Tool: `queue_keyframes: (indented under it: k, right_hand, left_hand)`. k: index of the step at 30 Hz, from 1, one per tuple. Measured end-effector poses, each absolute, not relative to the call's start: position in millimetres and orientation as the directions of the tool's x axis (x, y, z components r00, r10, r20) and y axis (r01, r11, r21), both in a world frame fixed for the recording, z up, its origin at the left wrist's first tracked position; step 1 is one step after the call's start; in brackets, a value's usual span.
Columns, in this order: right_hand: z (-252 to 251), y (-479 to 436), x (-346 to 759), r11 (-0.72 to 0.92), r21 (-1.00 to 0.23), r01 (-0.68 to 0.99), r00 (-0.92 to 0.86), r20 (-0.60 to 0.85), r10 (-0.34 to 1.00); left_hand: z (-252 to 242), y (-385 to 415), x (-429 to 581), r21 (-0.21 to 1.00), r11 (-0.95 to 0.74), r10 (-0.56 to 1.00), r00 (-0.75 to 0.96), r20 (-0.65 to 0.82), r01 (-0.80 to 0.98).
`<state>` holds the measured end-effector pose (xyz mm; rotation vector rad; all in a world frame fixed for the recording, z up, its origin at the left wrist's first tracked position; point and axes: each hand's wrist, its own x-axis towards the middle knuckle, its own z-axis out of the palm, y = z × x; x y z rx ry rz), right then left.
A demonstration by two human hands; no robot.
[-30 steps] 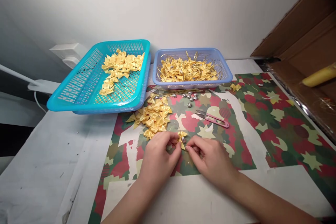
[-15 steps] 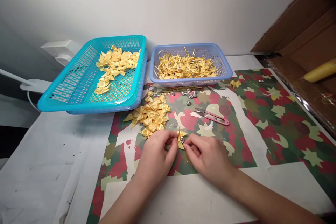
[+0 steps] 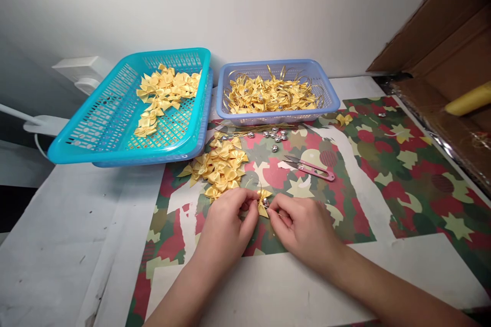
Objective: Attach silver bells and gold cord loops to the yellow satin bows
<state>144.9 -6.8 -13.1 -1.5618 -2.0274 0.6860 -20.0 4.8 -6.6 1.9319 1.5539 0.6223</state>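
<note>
My left hand (image 3: 226,227) and my right hand (image 3: 303,230) meet over the patterned paper, both pinching one small yellow ribbon bow (image 3: 264,201) with a silver bell at its middle and a thin gold wire looping up from it. The fingers of both hands are closed on it. Just beyond my left hand lies a heap of loose yellow bows (image 3: 220,166). Several silver bells (image 3: 275,136) are scattered farther back.
A turquoise basket (image 3: 95,127) with yellow bows sits at the back left, overhanging the table. A blue basket (image 3: 330,96) holds bows with gold wires. Pink thread snips (image 3: 312,167) lie right of the heap. A cardboard box (image 3: 441,61) stands at the right.
Both hands stay pinched on the bow, shifting only slightly. The view has tipped a little, so the baskets sit higher and more to the left in the picture.
</note>
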Motion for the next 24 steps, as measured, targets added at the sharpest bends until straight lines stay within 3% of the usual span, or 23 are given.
queue_keyframes:
  k: [19,24]
  right_hand:
    - [-5.0,-5.7,138.3,0.136,-0.652,0.746,-0.2,-0.024,0.979]
    - [-6.3,-6.7,138.0,0.168,-0.651,0.741,-0.208,0.015,0.978]
  left_hand:
    - [-5.6,4.1,-19.3,0.692,-0.131,0.981,0.195,-0.015,0.71]
    - [-4.7,5.1,-18.7,0.69,-0.134,0.981,0.195,-0.01,0.711]
